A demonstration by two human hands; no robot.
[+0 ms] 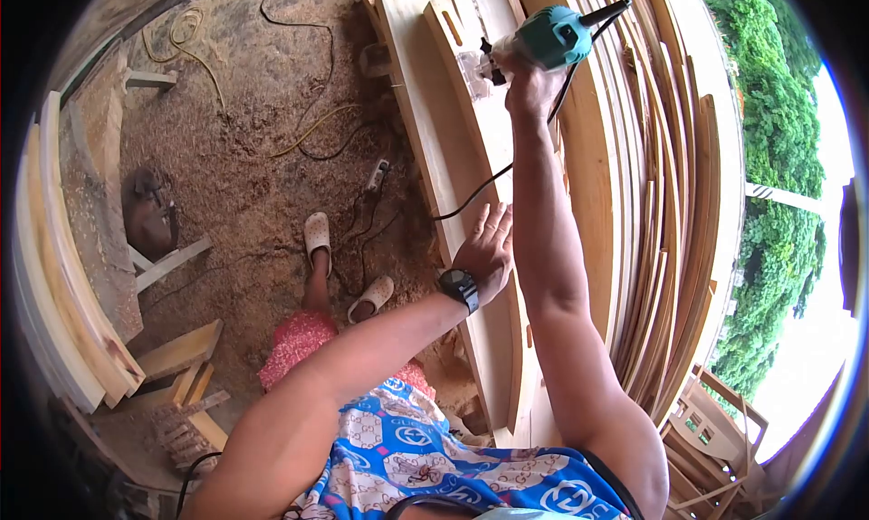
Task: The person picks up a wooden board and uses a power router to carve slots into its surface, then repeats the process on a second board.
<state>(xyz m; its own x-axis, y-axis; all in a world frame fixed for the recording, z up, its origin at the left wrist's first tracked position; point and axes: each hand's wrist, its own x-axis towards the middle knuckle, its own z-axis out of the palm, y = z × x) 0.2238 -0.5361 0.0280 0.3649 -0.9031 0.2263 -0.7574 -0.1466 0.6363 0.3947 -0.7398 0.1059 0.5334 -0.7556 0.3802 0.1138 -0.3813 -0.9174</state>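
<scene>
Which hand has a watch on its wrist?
The left hand, on the pale wood, has the black watch; the right hand, holding the teal power tool, has none.

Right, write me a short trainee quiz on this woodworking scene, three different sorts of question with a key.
1. Multiple choice: what does the right hand hold?
A) a hammer
B) a teal power tool
C) a paintbrush

2. True or false: the left hand has a dark watch at its wrist.

3. Fill in the blank: the pale clogs are on a floor strewn with wood ____.

Key: 1. B; 2. true; 3. shavings
</scene>
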